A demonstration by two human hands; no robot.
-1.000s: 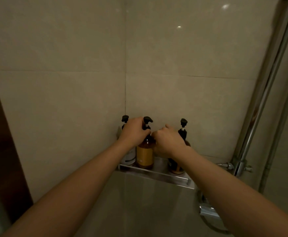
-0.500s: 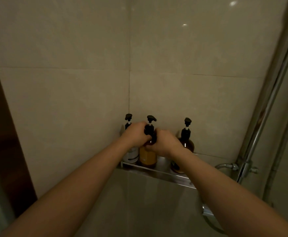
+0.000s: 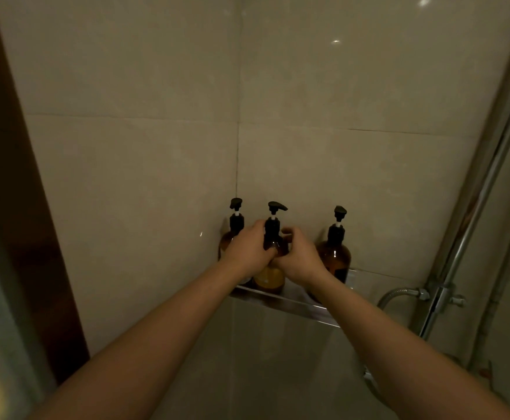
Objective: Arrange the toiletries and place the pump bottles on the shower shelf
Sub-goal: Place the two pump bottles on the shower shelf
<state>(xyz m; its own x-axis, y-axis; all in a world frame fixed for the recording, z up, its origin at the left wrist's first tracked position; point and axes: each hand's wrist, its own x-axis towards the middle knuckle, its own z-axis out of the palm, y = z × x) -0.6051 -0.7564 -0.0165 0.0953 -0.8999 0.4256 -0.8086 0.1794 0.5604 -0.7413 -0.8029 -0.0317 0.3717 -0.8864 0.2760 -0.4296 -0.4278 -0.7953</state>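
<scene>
Three amber pump bottles with black pumps stand on a metal corner shelf point(image 3: 290, 304) in the tiled shower. My left hand point(image 3: 247, 250) and my right hand point(image 3: 299, 256) both grip the shoulder of the middle bottle point(image 3: 270, 278), whose orange lower part shows below my fingers. The left bottle point(image 3: 232, 234) is partly hidden behind my left hand. Standing free beside my right wrist is the right bottle point(image 3: 335, 253).
A chrome shower riser pipe point(image 3: 475, 219) and its valve fitting point(image 3: 438, 298) with a hose run along the right wall. A dark wooden door frame point(image 3: 20, 207) borders the left. Tiled walls meet in the corner behind the shelf.
My view has shifted so the shelf sits a little more to the right. Both hands have stayed closed around the middle bottle's neck, and its pump head now points right.
</scene>
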